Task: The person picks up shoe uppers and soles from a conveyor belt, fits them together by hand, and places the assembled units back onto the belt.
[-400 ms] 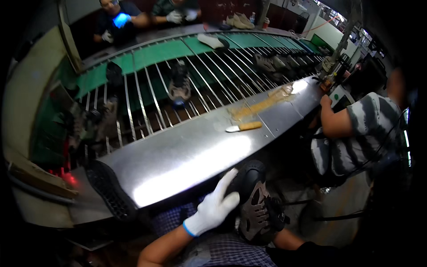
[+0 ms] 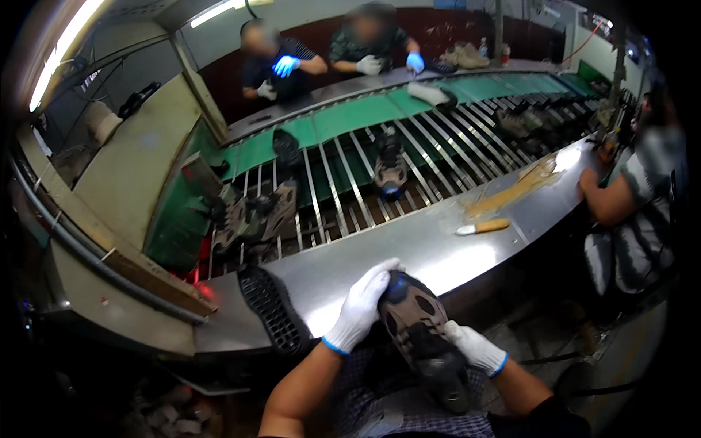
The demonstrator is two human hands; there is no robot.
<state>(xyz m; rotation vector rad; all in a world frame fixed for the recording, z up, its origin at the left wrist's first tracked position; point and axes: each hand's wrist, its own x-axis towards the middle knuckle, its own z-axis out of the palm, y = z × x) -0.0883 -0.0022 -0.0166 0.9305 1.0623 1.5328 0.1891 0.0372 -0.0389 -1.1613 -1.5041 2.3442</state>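
Observation:
A brown and black lace-up shoe (image 2: 423,317) is held over my lap, just off the front edge of the metal ledge, its blue-marked toe pointing away. My left hand (image 2: 363,303), in a white knit glove with a blue cuff, is closed around the toe end. On the shoe's right flank my right hand (image 2: 473,346), gloved alike, grips the side; some of its fingers are hidden beneath. To the left a loose black outsole (image 2: 272,310) lies on the ledge. A short knife (image 2: 483,228) with a yellow handle rests further right.
The steel ledge (image 2: 365,252) borders a conveyor of metal rods (image 2: 339,182) carrying several shoes. A brown tape patch (image 2: 504,198) marks the ledge. Two gloved co-workers stand across; a person in a striped shirt (image 2: 628,190) sits at right. A wooden-edged housing (image 2: 171,292) stands left.
The view has swung left and up. The shoe has turned so its upper and toe show more fully. My left hand has closed over the toe, and my right hand has come into plain view.

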